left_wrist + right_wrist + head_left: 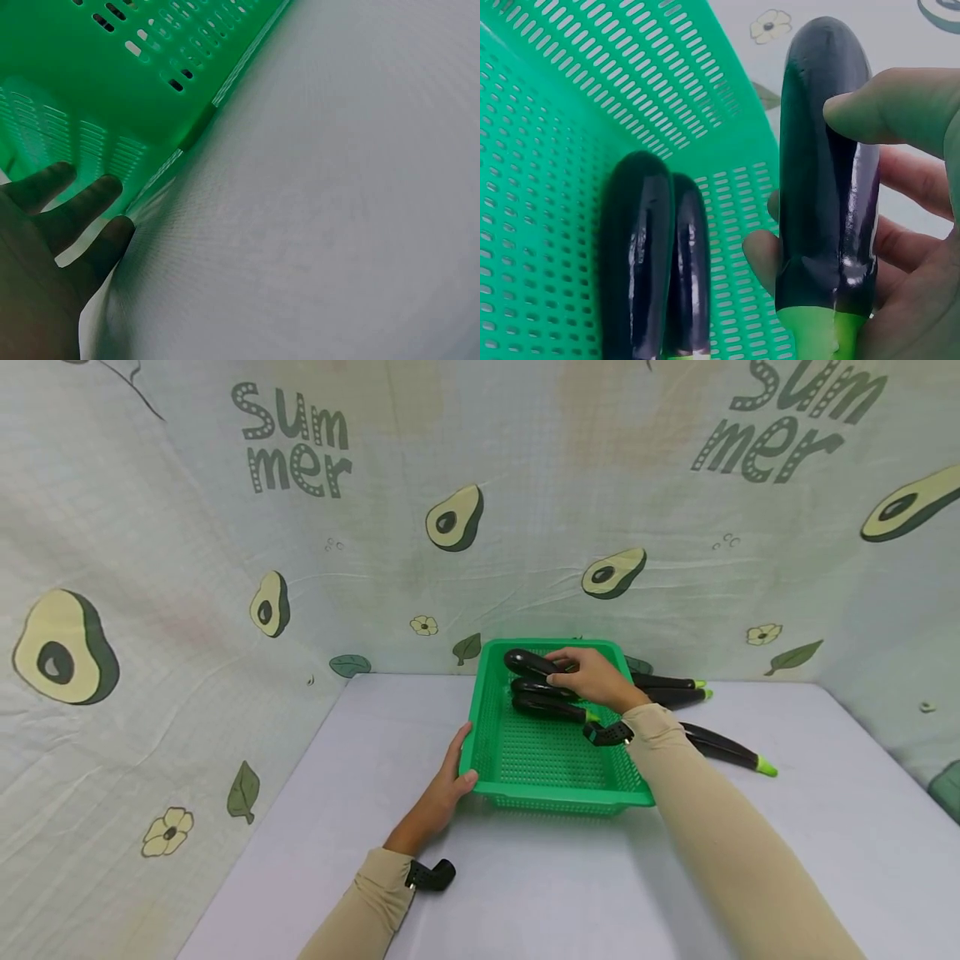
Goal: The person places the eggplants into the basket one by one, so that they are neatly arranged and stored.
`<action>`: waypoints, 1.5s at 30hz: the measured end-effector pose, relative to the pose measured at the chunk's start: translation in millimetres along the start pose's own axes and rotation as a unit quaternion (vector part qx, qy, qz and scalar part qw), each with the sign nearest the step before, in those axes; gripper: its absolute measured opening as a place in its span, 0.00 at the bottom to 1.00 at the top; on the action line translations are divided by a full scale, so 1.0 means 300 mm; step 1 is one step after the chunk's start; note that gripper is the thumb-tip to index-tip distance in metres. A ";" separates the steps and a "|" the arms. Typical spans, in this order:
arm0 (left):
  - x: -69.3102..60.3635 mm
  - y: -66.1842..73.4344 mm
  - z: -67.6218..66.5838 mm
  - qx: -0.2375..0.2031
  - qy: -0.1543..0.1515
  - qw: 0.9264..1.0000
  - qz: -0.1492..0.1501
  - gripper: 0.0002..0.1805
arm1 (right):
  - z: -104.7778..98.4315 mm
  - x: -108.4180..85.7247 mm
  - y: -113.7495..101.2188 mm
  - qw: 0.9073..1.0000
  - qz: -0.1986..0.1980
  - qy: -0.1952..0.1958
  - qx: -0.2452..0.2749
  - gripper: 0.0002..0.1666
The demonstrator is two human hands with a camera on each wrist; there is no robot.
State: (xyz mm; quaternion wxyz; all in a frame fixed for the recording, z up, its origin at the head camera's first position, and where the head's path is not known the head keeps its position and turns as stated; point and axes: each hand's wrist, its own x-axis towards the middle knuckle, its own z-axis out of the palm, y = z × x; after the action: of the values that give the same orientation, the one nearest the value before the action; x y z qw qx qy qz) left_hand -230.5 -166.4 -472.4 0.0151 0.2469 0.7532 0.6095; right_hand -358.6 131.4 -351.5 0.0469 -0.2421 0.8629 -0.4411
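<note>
A green plastic basket (pixel 555 792) with perforated walls stands on the table. My left hand (pixel 444 785) touches its left side near the front corner; in the left wrist view, spread fingers (pixel 94 202) lie against the outer wall. My right hand (pixel 596 679) grips a dark purple eggplant (pixel 525 662) above the far part of the basket. In the right wrist view, thumb and fingers wrap round this eggplant (pixel 825 187), its green stem end downward in the picture. Two more eggplants, one nearer the front (pixel 547 707) and one behind it (pixel 536 687), lie side by side inside the basket.
Right of the basket, several more eggplants lie on the white table (pixel 525 893): some at the back (pixel 678 696), others nearer the front (pixel 720 747), partly behind the right forearm. A printed cloth (pixel 525 468) hangs behind the table.
</note>
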 end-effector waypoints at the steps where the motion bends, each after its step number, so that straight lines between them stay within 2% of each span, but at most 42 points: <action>1: 0.001 0.001 0.001 -0.002 0.000 1.000 0.000 0.49 | 0.001 -0.001 0.002 1.000 0.003 0.001 0.001 0.28; 13: 0.000 -0.001 0.001 0.004 0.003 1.000 0.005 0.48 | 0.005 -0.003 0.016 1.000 0.019 -0.006 -0.007 0.28; 25: 0.003 -0.007 0.002 0.001 0.002 1.000 0.015 0.48 | 0.016 -0.003 0.046 0.998 0.007 -0.028 -0.047 0.28; 45: -0.005 0.009 0.003 0.031 0.004 1.000 0.004 0.46 | 0.031 0.007 0.066 0.996 0.011 -0.045 -0.070 0.28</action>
State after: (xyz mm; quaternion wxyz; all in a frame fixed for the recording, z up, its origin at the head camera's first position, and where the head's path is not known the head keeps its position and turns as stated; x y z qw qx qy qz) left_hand -227.8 -165.8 -470.4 0.0020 0.2476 0.7707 0.5871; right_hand -365.0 133.3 -372.3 0.0735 -0.2545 0.8915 -0.3676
